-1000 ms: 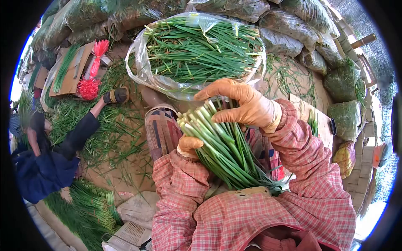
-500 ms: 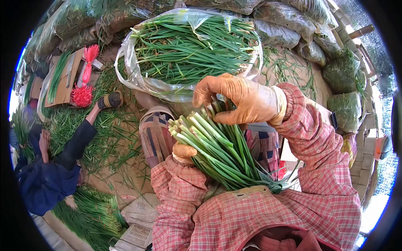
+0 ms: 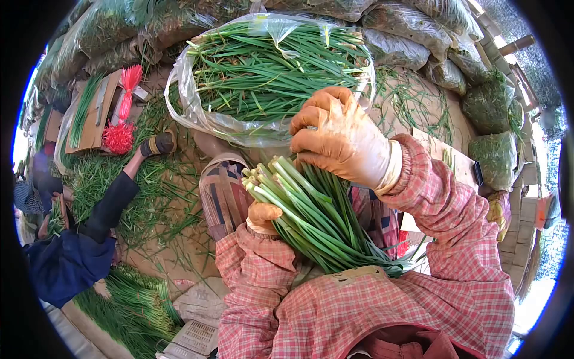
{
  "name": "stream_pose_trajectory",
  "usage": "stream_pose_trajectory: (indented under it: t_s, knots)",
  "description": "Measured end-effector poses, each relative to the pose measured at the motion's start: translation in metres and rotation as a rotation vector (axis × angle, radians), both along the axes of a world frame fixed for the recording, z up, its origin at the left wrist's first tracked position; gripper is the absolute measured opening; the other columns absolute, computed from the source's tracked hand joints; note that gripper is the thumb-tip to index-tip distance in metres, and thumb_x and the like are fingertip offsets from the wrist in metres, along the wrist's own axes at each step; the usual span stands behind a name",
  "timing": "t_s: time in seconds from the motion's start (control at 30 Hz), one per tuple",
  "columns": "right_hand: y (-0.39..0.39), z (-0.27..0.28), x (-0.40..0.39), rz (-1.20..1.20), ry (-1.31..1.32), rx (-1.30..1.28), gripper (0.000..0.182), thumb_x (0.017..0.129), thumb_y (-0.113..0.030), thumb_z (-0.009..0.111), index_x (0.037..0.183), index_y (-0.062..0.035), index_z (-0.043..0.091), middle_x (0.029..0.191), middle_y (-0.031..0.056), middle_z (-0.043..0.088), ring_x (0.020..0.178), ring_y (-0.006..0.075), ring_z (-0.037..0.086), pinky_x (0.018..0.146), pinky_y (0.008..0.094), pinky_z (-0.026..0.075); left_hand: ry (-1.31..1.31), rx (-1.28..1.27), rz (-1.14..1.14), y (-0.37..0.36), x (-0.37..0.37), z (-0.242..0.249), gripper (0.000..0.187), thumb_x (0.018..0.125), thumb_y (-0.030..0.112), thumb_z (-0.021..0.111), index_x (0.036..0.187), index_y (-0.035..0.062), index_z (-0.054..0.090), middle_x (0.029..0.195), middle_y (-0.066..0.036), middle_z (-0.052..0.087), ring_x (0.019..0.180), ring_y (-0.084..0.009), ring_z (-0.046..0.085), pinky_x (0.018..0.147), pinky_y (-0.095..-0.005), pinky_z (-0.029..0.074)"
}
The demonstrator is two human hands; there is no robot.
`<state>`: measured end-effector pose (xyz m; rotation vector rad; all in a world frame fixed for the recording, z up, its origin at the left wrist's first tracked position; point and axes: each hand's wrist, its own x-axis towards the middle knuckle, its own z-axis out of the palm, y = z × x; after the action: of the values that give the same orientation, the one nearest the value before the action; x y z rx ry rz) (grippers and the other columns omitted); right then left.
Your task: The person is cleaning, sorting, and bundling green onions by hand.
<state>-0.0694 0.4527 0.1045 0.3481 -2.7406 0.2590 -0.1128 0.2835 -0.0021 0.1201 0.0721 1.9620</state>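
A thick bunch of garlic chives [image 3: 317,215] lies across my lap, its pale cut ends pointing up and left and its green leaves running down against my shirt. My left hand [image 3: 263,216], in a tan rubber glove, is wrapped round the bunch from the left; most of its fingers are hidden under the stalks. Just above the stalk ends is my gloved right hand [image 3: 344,140], back turned up and fingers curled. Its fingertips and thumb are hidden, so what they pinch, if anything, does not show. Beyond it, an open plastic bag [image 3: 185,90] holds a heap of loose garlic chives [image 3: 269,72].
Full plastic bags [image 3: 406,45] are stacked along the back and right. At left, a co-worker in dark blue [image 3: 69,257] sits among scattered leaves [image 3: 155,203]. Pink ties [image 3: 125,102] lie by cardboard [image 3: 98,113]. More chives [image 3: 131,305] lie at lower left.
My right hand has lifted slightly and turned so its back faces me, its fingers curling in. My left hand and the bunch stay nearly still. The co-worker's hands have shifted.
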Motion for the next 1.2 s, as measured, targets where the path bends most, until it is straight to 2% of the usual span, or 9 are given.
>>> stream_pose_trajectory:
  t_s: [0.3, 0.47, 0.7, 0.8, 0.87, 0.9, 0.93, 1.03, 1.2]
  knots:
    - [-0.010, -0.011, 0.015, 0.006, 0.194, -0.006, 0.019, 0.055, -0.015, 0.063, 0.072, -0.0108, 0.054, 0.093, -0.0002, 0.054, 0.092, 0.0212, 0.049, 0.084, 0.0420, 0.038, 0.042, -0.046, -0.032, -0.004, -0.005, -0.005, 0.080, 0.057, 0.013, 0.062, 0.130, -0.0005, 0.029, 0.119, -0.017, 0.046, 0.107, -0.0302, 0.050, 0.093, -0.0413, 0.041]
    - [0.006, 0.000, 0.052, 0.043, -0.158, -0.903, 0.008, 0.071, 0.001, 0.055, 0.074, -0.0055, 0.051, 0.096, 0.0101, 0.054, 0.090, 0.0221, 0.050, 0.082, 0.0341, 0.040, 0.141, 0.022, -0.062, 0.010, -0.002, 0.019, 0.092, 0.056, 0.020, 0.065, 0.134, 0.0005, 0.022, 0.125, -0.021, 0.041, 0.112, -0.0361, 0.045, 0.094, -0.0453, 0.039]
    - [0.051, 0.035, 0.084, 0.169, 0.210, -1.778, 0.021, 0.078, -0.018, 0.054, 0.066, -0.0065, 0.040, 0.090, 0.0139, 0.049, 0.080, 0.0215, 0.049, 0.079, 0.0326, 0.042, 0.164, 0.033, 0.017, 0.015, 0.003, 0.015, 0.088, 0.061, 0.034, 0.068, 0.131, -0.0015, 0.028, 0.120, -0.025, 0.044, 0.112, -0.0420, 0.043, 0.090, -0.0514, 0.041]
    - [0.091, 0.026, 0.100, -0.181, -0.188, -1.211, 0.020, 0.074, -0.022, 0.060, 0.075, -0.0048, 0.049, 0.087, 0.0114, 0.051, 0.086, 0.0221, 0.048, 0.079, 0.0343, 0.040, 0.190, -0.030, 0.039, 0.015, -0.001, 0.016, 0.083, 0.063, 0.033, 0.067, 0.128, -0.0033, 0.031, 0.100, -0.018, 0.056, 0.101, -0.0387, 0.052, 0.089, -0.0480, 0.044]
    - [0.101, 0.013, 0.079, -0.541, -0.798, 0.092, 0.032, 0.074, -0.030, 0.062, 0.091, -0.0039, 0.055, 0.098, 0.0163, 0.055, 0.097, 0.0290, 0.050, 0.083, 0.0379, 0.038, 0.144, -0.028, 0.021, 0.015, -0.001, 0.014, 0.079, 0.062, 0.027, 0.067, 0.126, -0.0044, 0.033, 0.099, -0.018, 0.056, 0.102, -0.0384, 0.051, 0.086, -0.0461, 0.045]
    - [0.081, 0.020, 0.067, -0.495, -0.738, 0.433, 0.042, 0.074, -0.037, 0.061, 0.101, -0.0049, 0.056, 0.104, 0.0174, 0.054, 0.098, 0.0333, 0.050, 0.083, 0.0411, 0.040, 0.124, -0.028, 0.002, 0.016, -0.001, 0.013, 0.077, 0.061, 0.024, 0.067, 0.125, -0.0050, 0.034, 0.098, -0.018, 0.056, 0.102, -0.0383, 0.050, 0.085, -0.0452, 0.046]
    - [0.089, 0.006, 0.058, -0.282, -0.329, 0.337, 0.050, 0.077, -0.044, 0.058, 0.105, -0.0030, 0.056, 0.095, 0.0155, 0.058, 0.091, 0.0308, 0.054, 0.083, 0.0392, 0.042, 0.192, 0.000, 0.017, 0.019, -0.003, 0.013, 0.073, 0.062, 0.024, 0.066, 0.122, -0.0057, 0.038, 0.097, -0.016, 0.056, 0.099, -0.0365, 0.051, 0.088, -0.0453, 0.043]
    - [0.050, 0.034, -0.022, 0.284, -0.342, -0.575, 0.055, 0.086, -0.046, 0.046, 0.117, -0.0003, 0.049, 0.118, 0.0184, 0.051, 0.112, 0.0292, 0.048, 0.094, 0.0357, 0.037, 0.261, -0.056, 0.065, 0.023, 0.003, 0.018, 0.071, 0.059, 0.034, 0.065, 0.116, -0.0033, 0.043, 0.088, -0.014, 0.055, 0.086, -0.0354, 0.057, 0.099, -0.0475, 0.031]
    - [-0.015, 0.021, -0.088, 0.497, -0.762, -0.628, 0.051, 0.089, -0.042, 0.043, 0.113, 0.0013, 0.051, 0.105, 0.0180, 0.059, 0.100, 0.0262, 0.056, 0.084, 0.0351, 0.044, 0.319, -0.035, 0.068, 0.021, -0.004, 0.015, 0.073, 0.059, 0.036, 0.065, 0.115, -0.0037, 0.043, 0.090, -0.015, 0.055, 0.090, -0.0330, 0.054, 0.093, -0.0453, 0.038]
